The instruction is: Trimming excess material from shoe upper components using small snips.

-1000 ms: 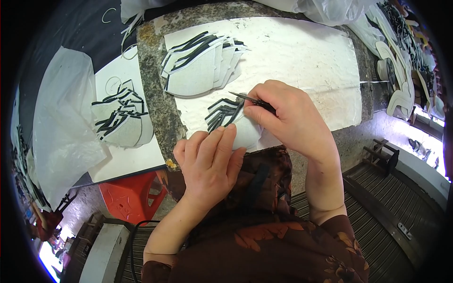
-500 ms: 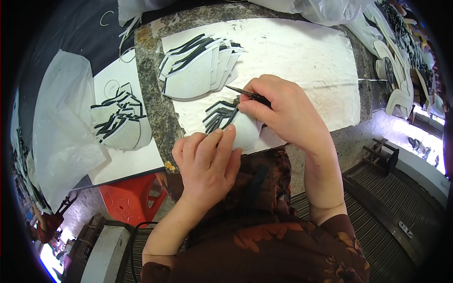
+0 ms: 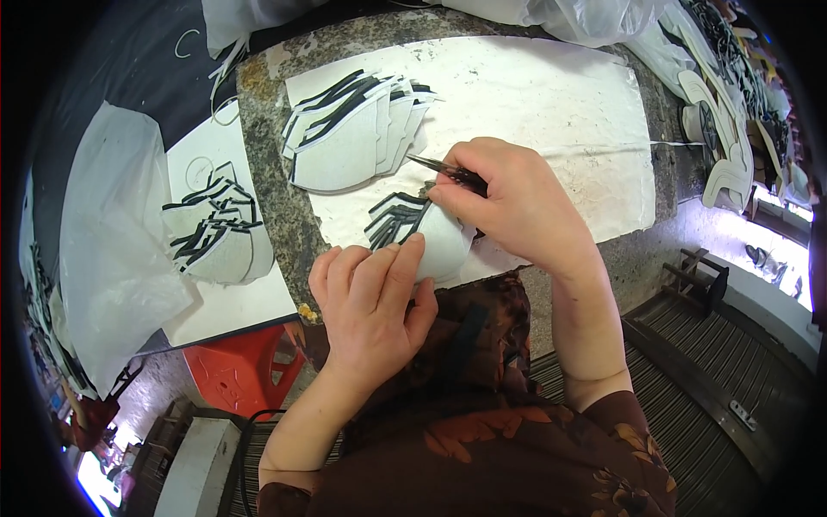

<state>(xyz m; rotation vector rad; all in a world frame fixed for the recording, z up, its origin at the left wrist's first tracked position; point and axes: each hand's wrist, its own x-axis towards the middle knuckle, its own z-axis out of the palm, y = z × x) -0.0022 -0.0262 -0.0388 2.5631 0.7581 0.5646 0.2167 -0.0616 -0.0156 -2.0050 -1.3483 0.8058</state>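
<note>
1. A loose pile of dark-edged pale pieces [image 3: 234, 257] lay on a white board [image 3: 194, 332].
2. A red stool [image 3: 237, 370] bore a raised mark, unreadable here.
3. The left hand [image 3: 366, 310], thumb apart, rested fingertips on a dark-edged stack [image 3: 444, 246] on the counter [image 3: 271, 142].
4. The right hand [image 3: 521, 202] pinched a dark pointed tool [image 3: 465, 177] by that stack's far edge.

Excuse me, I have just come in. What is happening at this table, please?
A person is handling pale, dark-trimmed pieces at the near edge of a white sheet. The left hand rests its fingertips on them; the right hand holds a slim, pointed dark tool, its tip directed away from them. A fanned stack lies farther off, another pile at left.
</note>
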